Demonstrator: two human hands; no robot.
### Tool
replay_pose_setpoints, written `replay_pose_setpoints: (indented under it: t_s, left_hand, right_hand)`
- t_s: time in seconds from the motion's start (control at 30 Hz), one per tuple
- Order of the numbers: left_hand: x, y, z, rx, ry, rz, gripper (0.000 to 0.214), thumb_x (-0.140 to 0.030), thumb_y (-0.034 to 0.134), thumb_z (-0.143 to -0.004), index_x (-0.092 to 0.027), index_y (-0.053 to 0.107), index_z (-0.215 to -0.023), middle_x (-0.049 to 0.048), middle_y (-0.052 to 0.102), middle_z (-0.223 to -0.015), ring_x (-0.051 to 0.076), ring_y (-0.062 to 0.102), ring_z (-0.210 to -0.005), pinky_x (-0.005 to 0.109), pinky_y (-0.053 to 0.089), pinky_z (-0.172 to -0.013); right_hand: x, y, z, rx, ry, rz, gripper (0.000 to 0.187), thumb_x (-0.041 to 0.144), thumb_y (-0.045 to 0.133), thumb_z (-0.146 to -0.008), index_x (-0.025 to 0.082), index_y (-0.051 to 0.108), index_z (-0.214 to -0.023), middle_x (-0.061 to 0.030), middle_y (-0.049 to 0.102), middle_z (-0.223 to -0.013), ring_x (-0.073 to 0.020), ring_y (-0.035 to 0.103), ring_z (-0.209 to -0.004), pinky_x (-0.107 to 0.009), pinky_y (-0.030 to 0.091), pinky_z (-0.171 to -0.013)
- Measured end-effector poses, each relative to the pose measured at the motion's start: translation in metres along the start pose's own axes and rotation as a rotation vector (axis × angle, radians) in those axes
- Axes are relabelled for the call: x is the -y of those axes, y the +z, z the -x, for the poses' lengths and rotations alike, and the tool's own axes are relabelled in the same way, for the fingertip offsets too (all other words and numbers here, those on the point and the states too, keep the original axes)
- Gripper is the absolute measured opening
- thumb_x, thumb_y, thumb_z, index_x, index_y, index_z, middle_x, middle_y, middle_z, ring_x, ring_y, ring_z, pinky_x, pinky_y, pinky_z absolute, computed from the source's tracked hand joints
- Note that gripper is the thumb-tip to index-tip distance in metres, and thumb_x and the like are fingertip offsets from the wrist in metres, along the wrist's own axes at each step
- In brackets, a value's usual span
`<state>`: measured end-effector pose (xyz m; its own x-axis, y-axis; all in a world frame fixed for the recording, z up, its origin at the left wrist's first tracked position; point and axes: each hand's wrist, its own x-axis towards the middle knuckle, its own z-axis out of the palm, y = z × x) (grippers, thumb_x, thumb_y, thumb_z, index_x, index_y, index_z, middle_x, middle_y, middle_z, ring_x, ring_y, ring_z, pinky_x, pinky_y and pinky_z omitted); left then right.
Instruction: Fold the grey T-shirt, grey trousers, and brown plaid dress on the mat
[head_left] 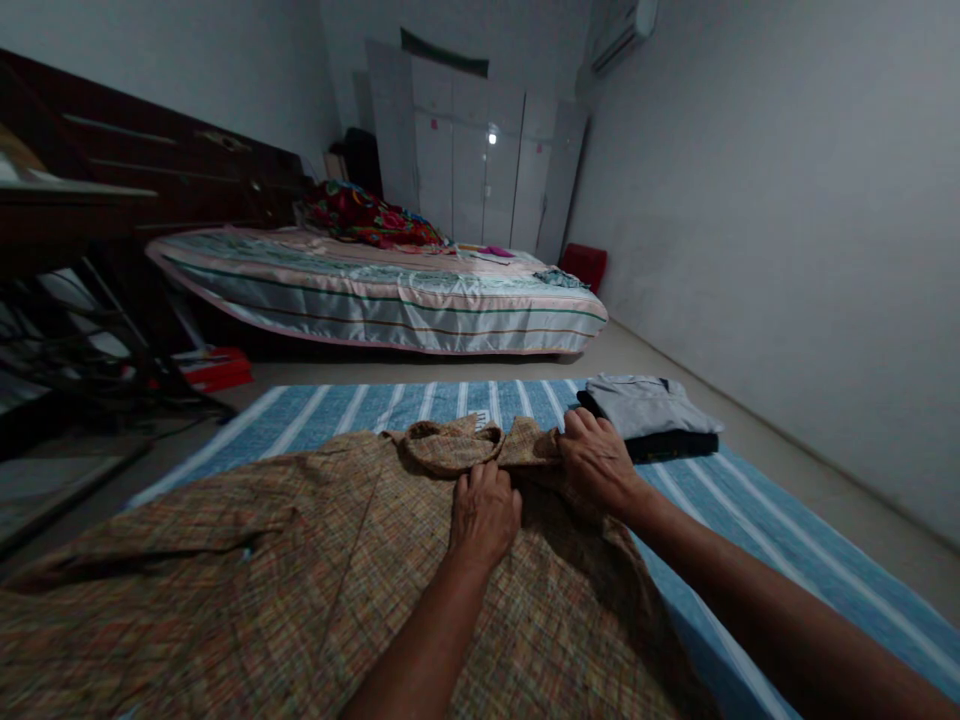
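A brown checked shirt [420,570] lies spread over a blue and white striped sheet [750,520], its collar [442,447] at the far end. My left hand [486,508] is closed on the shirt just below the collar, near the middle. Farther right, my right hand [595,458] grips the shirt at its shoulder, beside the collar. The fingertips of both hands are partly hidden in the cloth. Right beyond my right hand sits a stack of folded clothes, a grey garment [649,402] on top of a black one [675,446].
Across the room stands a bed [390,300] with a shiny striped cover and a red floral blanket [371,215]. A dark table [75,200] is at the left, with a red box [217,370] on the floor near it. A pale wardrobe [469,160] stands at the back.
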<state>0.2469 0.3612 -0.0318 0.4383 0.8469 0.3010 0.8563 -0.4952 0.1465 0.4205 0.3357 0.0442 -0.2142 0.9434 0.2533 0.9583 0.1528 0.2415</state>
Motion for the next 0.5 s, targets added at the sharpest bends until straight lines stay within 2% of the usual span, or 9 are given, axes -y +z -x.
replay_pose_setpoints:
  t_s: [0.1,0.17,0.23,0.3,0.4,0.5]
  left_hand:
    - [0.001,0.000,0.000,0.021,-0.008,-0.005,0.021,-0.017,0.046,-0.087,-0.015,0.065,-0.095,0.0126,0.061,-0.111,0.028,0.050,-0.108,0.042,0.038,-0.092]
    - [0.001,0.001,0.001,0.017,-0.013,0.011,0.026,-0.014,0.042,-0.088,-0.015,0.065,-0.101,0.0128,0.061,-0.113,0.028,0.050,-0.109,0.041,0.038,-0.093]
    - [0.001,0.001,0.002,0.007,-0.014,0.038,0.031,-0.012,0.040,-0.089,-0.016,0.064,-0.108,0.0118,0.061,-0.116,0.026,0.049,-0.110,0.040,0.037,-0.094]
    - [0.001,0.000,0.001,0.023,-0.018,0.049,0.032,-0.011,0.040,-0.088,-0.018,0.064,-0.108,0.0110,0.061,-0.117,0.026,0.049,-0.112,0.039,0.036,-0.095]
    - [0.000,-0.001,0.000,0.058,-0.026,0.017,0.032,-0.008,0.039,-0.086,-0.015,0.066,-0.102,0.0130,0.061,-0.112,0.027,0.049,-0.110,0.039,0.037,-0.094]
    - [-0.001,0.000,-0.001,0.051,-0.020,-0.014,0.033,-0.007,0.037,-0.086,-0.011,0.065,-0.103,0.0154,0.060,-0.111,0.028,0.050,-0.109,0.041,0.039,-0.092]
  right_hand:
    - [0.002,-0.001,0.008,-0.034,-0.066,-0.124,0.016,0.017,0.050,-0.089,0.017,0.066,-0.085,-0.0119,0.056,-0.104,-0.0255,0.048,-0.103,-0.035,0.039,-0.082]
    - [0.003,0.003,0.010,-0.011,-0.149,-0.354,0.016,0.017,0.053,-0.085,0.018,0.066,-0.095,-0.0085,0.058,-0.103,-0.0208,0.052,-0.096,-0.031,0.042,-0.081]
    - [-0.001,0.009,0.010,0.000,-0.192,-0.656,0.029,0.017,0.055,-0.083,0.020,0.062,-0.110,-0.0057,0.060,-0.104,-0.0163,0.057,-0.088,-0.028,0.045,-0.078]
    - [-0.009,0.017,0.008,-0.051,-0.116,-0.863,0.039,0.017,0.054,-0.082,0.019,0.057,-0.121,-0.0060,0.061,-0.106,-0.0157,0.060,-0.088,-0.028,0.048,-0.077]
    - [-0.024,0.030,0.004,-0.088,0.027,-0.853,0.047,0.014,0.052,-0.079,0.018,0.057,-0.126,-0.0087,0.061,-0.113,-0.0194,0.059,-0.099,-0.031,0.049,-0.083]
    - [-0.030,0.044,0.002,0.024,-0.020,-0.759,0.058,0.009,0.055,-0.071,0.018,0.056,-0.129,-0.0101,0.057,-0.123,-0.0213,0.056,-0.108,-0.034,0.045,-0.092]
